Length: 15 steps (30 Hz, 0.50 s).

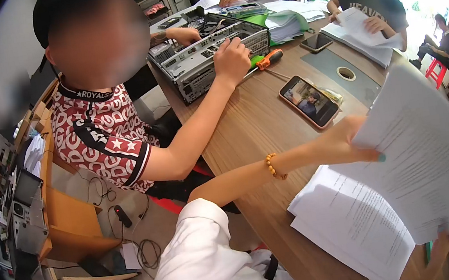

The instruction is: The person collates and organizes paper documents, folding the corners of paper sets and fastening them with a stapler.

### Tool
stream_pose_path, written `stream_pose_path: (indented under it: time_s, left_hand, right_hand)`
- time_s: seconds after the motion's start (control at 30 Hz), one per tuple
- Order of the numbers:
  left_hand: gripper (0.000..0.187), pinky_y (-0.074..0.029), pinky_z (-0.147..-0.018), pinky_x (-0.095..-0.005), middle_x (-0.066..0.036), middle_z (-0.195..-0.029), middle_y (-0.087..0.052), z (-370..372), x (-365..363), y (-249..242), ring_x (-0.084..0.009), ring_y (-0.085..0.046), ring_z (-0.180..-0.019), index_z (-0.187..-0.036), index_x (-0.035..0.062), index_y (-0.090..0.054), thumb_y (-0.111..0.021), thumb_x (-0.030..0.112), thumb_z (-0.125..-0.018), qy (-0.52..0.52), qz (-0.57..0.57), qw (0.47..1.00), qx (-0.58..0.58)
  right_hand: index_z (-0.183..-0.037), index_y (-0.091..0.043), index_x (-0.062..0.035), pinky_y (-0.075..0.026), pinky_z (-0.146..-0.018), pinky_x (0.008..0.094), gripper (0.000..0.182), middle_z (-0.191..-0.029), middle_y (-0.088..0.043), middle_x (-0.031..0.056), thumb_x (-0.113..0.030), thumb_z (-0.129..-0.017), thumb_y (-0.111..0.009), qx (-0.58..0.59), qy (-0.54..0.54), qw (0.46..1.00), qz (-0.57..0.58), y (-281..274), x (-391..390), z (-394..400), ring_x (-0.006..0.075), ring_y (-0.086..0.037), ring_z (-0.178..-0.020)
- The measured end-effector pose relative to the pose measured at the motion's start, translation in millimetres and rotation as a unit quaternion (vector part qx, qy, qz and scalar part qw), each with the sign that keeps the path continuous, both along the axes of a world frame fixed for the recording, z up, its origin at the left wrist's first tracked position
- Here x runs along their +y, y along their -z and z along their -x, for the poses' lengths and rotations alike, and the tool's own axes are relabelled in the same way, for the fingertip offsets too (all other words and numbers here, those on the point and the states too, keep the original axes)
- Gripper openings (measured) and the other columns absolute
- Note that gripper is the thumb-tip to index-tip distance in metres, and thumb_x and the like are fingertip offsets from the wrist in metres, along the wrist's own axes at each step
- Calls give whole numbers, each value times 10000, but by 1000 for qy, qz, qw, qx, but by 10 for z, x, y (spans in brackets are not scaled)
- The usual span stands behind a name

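Note:
My left hand [346, 141] reaches in from a white sleeve, a beaded bracelet on its wrist. It grips the upper left edge of some printed sheets [430, 169], thumb on the near face, and these stand raised and curved. At their lower edge is my right hand [446, 241], mostly hidden behind the paper, with a fingertip showing on it. Beneath them a stack of printed paper [355, 225] lies on the wooden table [257, 175]. Just beyond my left hand lies a phone [308, 102] with its screen lit.
A person beside me [102, 133] has both hands at an opened computer case [207, 51]. An orange-handled screwdriver [269, 60] lies by it. Across the table, another person [372, 13] handles papers near a dark phone [316, 43]. Cables [148, 252] trail over the floor.

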State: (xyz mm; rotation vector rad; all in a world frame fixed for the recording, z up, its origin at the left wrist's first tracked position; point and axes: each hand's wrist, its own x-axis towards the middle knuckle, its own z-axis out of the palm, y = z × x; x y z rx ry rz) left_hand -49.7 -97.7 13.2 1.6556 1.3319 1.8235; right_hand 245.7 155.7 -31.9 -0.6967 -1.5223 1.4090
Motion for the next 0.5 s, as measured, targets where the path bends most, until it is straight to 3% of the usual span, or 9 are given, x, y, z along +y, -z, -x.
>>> stream_pose_path:
  time_s: [0.1, 0.2, 0.3, 0.37, 0.5]
  left_hand:
    - [214, -412, -633, -245, -78, -777, -572, -59, 38, 100, -110, -494, -697, -902, -51, -547, -602, 97, -758, 3, -16, 999, -49]
    - [198, -424, -638, -233, -67, -784, -579, -173, 69, -13, -102, -513, -723, -892, -38, -558, -613, 91, -753, -53, -37, 998, 5]
    - [194, -430, -654, -229, -56, -798, -581, -227, 53, -114, -101, -521, -743, -883, -30, -565, -628, 92, -745, -21, -43, 998, -40]
    - [182, -428, -652, -231, -53, -797, -580, -189, 49, 41, -94, -516, -749, -881, -35, -565, -623, 74, -747, 36, 31, 994, -101]
    - [196, -429, -663, -232, -56, -833, -580, -169, 143, 188, -83, -509, -768, -911, -39, -565, -614, 66, -753, 11, 11, 997, -76]
  right_hand:
    - [-1205, -344, 22, -354, -946, 356, 468, -1202, -420, 166, 43, -777, -531, -11, -11, 1000, -14, 42, -16, 1, 254, -419, -1106]
    - [-1217, -327, 28, -349, -950, 354, 483, -1207, -415, 170, 48, -778, -525, -2, -13, 1000, 13, -25, -9, -106, 260, -413, -1112]
    - [-1237, -299, 37, -345, -943, 328, 498, -1207, -417, 165, 48, -785, -510, 15, -6, 998, 61, 34, 172, -260, 256, -409, -1111]
    - [-1223, -326, 24, -358, -929, 333, 489, -1190, -431, 147, 28, -778, -529, -35, -11, 999, -25, 305, 354, -349, 238, -432, -1079]
    - [-1203, -367, 5, -377, -909, 341, 476, -1165, -452, 121, -2, -767, -558, -98, -15, 983, -156, 514, 491, -330, 211, -466, -1032]
